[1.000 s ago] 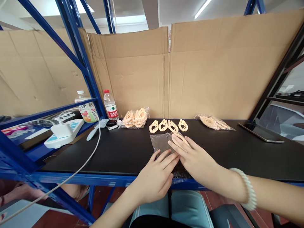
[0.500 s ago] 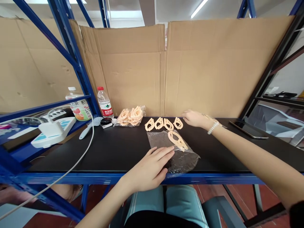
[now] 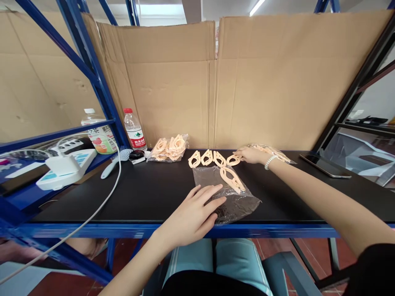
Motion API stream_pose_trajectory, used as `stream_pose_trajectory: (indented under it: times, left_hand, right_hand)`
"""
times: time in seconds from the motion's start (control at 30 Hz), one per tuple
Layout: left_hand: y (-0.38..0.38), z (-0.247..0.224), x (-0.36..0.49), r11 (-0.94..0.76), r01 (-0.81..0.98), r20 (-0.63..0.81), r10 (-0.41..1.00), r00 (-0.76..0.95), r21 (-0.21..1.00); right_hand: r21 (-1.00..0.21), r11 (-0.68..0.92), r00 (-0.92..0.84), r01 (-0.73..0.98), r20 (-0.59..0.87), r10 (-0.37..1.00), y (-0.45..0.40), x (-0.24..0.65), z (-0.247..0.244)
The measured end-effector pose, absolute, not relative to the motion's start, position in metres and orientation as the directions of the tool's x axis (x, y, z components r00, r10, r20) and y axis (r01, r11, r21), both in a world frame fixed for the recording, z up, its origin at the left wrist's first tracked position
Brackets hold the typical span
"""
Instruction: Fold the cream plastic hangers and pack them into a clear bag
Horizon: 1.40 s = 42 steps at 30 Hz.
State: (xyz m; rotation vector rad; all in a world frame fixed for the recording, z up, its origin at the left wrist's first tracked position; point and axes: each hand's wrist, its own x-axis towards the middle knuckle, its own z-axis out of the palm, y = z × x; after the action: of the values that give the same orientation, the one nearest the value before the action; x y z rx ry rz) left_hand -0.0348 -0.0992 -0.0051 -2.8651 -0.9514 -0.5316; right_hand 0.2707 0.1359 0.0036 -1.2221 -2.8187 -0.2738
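Note:
My left hand (image 3: 197, 209) lies with its fingers spread on the lower left part of a clear plastic bag (image 3: 205, 176). One peach folding hanger (image 3: 231, 179) rests at the bag's upper right. Behind the bag, several similar pieces stand in a row, among them one at the left end (image 3: 194, 159). My right hand (image 3: 253, 155) has its fingertips closed on the rightmost piece (image 3: 233, 160), which lies tilted. Just behind my right hand is a bag of peach pieces (image 3: 276, 153).
Another filled bag (image 3: 169, 148) sits at the back left, beside a red-capped water bottle (image 3: 135, 130) and a hairbrush (image 3: 115, 161). A phone (image 3: 325, 165) lies on the right. A white cable (image 3: 103, 201) crosses the left side.
My right hand has come down and left onto the rightmost piece, which has turned and tilted. The filled bag behind it shows more. My left hand's fingers have lifted slightly.

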Motion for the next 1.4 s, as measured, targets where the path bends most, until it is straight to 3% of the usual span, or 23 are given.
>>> stream_pose_trajectory:
  times: [0.13,0.27,0.47,0.77,1.0,1.17,1.27,1.4]
  left_hand:
    - [-0.105,-0.008,-0.035,-0.78,0.623,0.365,0.564,0.741,-0.06]
    - [-0.107,-0.011,-0.032,-0.775,0.627,0.391,0.557,0.733,-0.072]
    - [-0.107,-0.016,-0.031,-0.724,0.686,0.468,0.581,0.666,-0.077]
    - [-0.108,-0.022,-0.03,-0.712,0.7,0.494,0.587,0.642,-0.063]
    - [-0.109,-0.022,-0.032,-0.715,0.697,0.524,0.576,0.627,-0.048]
    - [-0.109,-0.025,-0.033,-0.712,0.702,0.527,0.594,0.608,-0.008]
    - [-0.108,-0.026,-0.032,-0.715,0.699,0.517,0.596,0.614,-0.005]
    - [-0.109,-0.025,-0.03,-0.714,0.701,0.526,0.595,0.608,-0.003]
  right_hand:
    - [0.148,0.615,-0.63,0.774,0.092,0.771,0.094,0.292,0.01]
    - [0.075,0.588,-0.585,0.806,-0.052,0.809,0.038,0.311,0.014]
    - [-0.044,0.662,-0.63,0.748,0.265,0.73,-0.023,0.317,-0.004]
    - [-0.054,0.675,-0.625,0.736,0.332,0.707,-0.032,0.309,-0.011]
    - [0.019,0.694,-0.663,0.72,0.315,0.679,-0.057,0.302,-0.008]
    - [-0.032,0.721,-0.671,0.693,0.337,0.66,-0.101,0.296,-0.004]
    - [-0.04,0.741,-0.675,0.67,0.382,0.631,-0.122,0.294,-0.008]
    - [0.034,0.759,-0.658,0.65,0.526,0.539,-0.137,0.288,-0.022]
